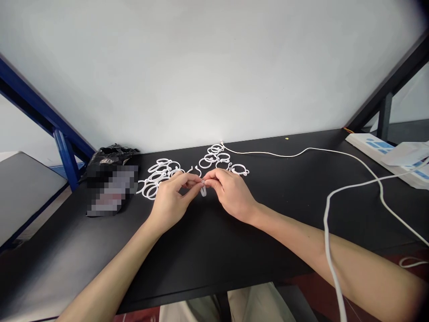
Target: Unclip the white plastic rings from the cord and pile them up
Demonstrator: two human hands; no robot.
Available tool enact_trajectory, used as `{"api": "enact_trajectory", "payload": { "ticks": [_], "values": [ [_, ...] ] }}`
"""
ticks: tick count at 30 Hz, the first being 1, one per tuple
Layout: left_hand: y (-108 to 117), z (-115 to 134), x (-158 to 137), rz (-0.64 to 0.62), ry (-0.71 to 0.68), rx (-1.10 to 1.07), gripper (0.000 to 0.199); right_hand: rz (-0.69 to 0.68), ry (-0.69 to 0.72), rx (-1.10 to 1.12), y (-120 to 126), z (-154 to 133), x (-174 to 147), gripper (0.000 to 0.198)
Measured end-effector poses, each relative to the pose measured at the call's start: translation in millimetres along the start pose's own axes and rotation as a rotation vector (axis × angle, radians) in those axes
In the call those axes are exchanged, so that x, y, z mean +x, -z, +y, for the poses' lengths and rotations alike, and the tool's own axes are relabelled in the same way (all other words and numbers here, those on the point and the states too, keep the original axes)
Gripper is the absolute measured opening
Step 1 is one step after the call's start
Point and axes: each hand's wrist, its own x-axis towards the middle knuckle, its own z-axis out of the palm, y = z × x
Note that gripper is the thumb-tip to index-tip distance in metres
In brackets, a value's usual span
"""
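My left hand (170,199) and my right hand (233,192) meet over the middle of the black table. Both are closed, thumbs and fingertips pinching a small white plastic ring (203,191) that hangs down between them, seen almost edge-on. Fingers hide its upper part. Beyond my left hand lies a loose heap of white plastic rings (150,191), several with small knobs or eyelets. Another group of white rings (210,160) is spread behind my right hand, and one ring (239,169) sits just right of it. Some rings look open at a gap.
A crumpled black plastic bag (109,158) lies at the table's back left. A white cable (310,149) runs across the right side, and a nearer loop (326,223) passes over my right forearm. A white-and-blue box (378,150) stands at the back right, against the pale wall (214,76).
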Motion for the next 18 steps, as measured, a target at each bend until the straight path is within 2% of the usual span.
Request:
{"api": "enact_trajectory", "payload": {
  "ticks": [7, 9, 12, 18],
  "values": [
    [0.0, 2.7, -1.2, -0.014, -0.002, 0.023, 0.011, -0.017, -0.040, 0.075, 1.2, -2.3, 0.9, 0.011],
    [1.0, 4.8, -1.3, -0.050, -0.033, 0.015, 0.010, 0.004, -0.043, 0.125, 1.8, -3.2, 1.8, 0.010],
    [2.2, 6.0, -1.7, -0.111, -0.061, -0.039, 0.019, 0.022, -0.038, 0.186, 2.7, -3.5, 2.4, 0.011],
    [-3.6, -2.7, -0.4, -0.153, 0.019, -0.016, 0.003, -0.022, -0.013, 0.172, -0.5, 1.7, 1.8, 0.012]
  ]
}}
